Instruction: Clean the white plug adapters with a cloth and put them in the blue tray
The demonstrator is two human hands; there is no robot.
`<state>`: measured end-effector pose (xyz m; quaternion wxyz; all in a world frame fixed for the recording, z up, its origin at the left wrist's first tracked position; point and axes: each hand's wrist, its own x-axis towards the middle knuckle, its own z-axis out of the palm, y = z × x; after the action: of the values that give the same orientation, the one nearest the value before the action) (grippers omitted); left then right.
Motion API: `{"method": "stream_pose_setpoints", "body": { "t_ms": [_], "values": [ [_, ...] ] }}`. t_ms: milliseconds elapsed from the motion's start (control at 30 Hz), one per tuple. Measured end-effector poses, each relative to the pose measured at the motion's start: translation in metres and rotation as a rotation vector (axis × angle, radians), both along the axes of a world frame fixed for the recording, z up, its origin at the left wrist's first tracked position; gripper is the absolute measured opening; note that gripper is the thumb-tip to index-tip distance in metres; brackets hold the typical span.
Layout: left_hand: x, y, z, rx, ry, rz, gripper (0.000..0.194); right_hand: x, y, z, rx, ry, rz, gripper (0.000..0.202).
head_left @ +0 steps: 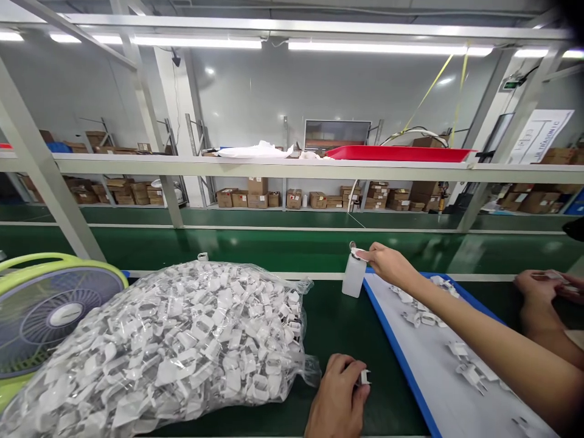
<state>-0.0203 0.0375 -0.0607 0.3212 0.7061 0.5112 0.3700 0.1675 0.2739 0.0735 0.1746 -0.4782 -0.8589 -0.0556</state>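
My left hand (pixel 337 395) is low in the middle of the head view, with its fingers closed on a small white plug piece (pixel 364 377). Metal prongs stick out from that piece to the right. My right hand (pixel 385 263) reaches across to a translucent white plastic bottle (pixel 354 277), its fingers closed at the top. A small metal ring shows above the bottle's neck, and the bottle leans slightly. Something pale is by my right fingertips; I cannot make out what it is. Beside my left hand lies a big clear bag (pixel 196 340) full of white plastic plug pieces.
A blue-edged tray (pixel 401 365) under my right forearm holds several white plugs (pixel 469 368). At far right are a co-worker's hands (pixel 542 286). A green fan (pixel 59 316) stands left. Above the green bench runs a shelf (pixel 274 167) with a red tray (pixel 401 154).
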Motion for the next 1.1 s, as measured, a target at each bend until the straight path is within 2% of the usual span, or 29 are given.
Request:
{"method": "stream_pose_setpoints", "body": {
  "t_ms": [100,167,233,367,467,533,600,667,733,800,900,1000,1100],
  "values": [
    [0.0,-0.002,-0.001,-0.009,-0.047,0.015,0.046,-0.001,-0.015,-0.005,-0.076,0.24,-0.082,0.024],
    [-0.001,-0.001,-0.004,-0.025,-0.066,0.02,0.05,-0.002,-0.038,-0.017,-0.153,0.433,-0.143,0.029],
    [0.0,0.001,-0.006,-0.023,-0.065,0.017,0.049,-0.003,-0.072,-0.036,-0.276,0.623,-0.182,0.041],
    [0.001,0.008,-0.008,0.025,-0.052,0.011,0.038,-0.01,-0.152,-0.081,-0.596,0.918,-0.167,0.057],
    [0.001,0.013,-0.008,0.002,-0.025,0.012,0.035,-0.013,-0.197,-0.109,-0.672,1.085,-0.215,0.06],
    [-0.001,0.016,-0.009,-0.047,0.0,0.004,0.04,-0.01,-0.217,-0.124,-0.662,1.153,-0.277,0.061],
    [-0.003,0.018,-0.012,-0.092,0.022,-0.015,0.057,-0.006,-0.229,-0.138,-0.582,1.177,-0.339,0.056],
    [-0.005,0.021,-0.014,-0.086,0.04,-0.021,0.068,-0.004,-0.237,-0.15,-0.387,1.115,-0.345,0.044],
    [-0.007,0.023,-0.015,-0.036,0.064,-0.022,0.06,-0.006,-0.239,-0.159,-0.154,0.974,-0.256,0.033],
    [-0.008,0.026,-0.015,0.017,0.094,-0.031,0.047,-0.011,-0.237,-0.165,-0.006,0.8,-0.1,0.042],
    [-0.006,0.029,-0.014,0.072,0.141,-0.053,0.043,-0.018,-0.229,-0.167,0.045,0.628,0.057,0.064],
    [-0.004,0.03,-0.015,0.106,0.185,-0.053,0.047,-0.023,-0.226,-0.172,0.019,0.566,0.117,0.078],
    [-0.001,0.03,-0.018,0.13,0.252,-0.044,0.049,-0.024,-0.235,-0.188,0.045,0.511,0.159,0.087]
  ]
}}
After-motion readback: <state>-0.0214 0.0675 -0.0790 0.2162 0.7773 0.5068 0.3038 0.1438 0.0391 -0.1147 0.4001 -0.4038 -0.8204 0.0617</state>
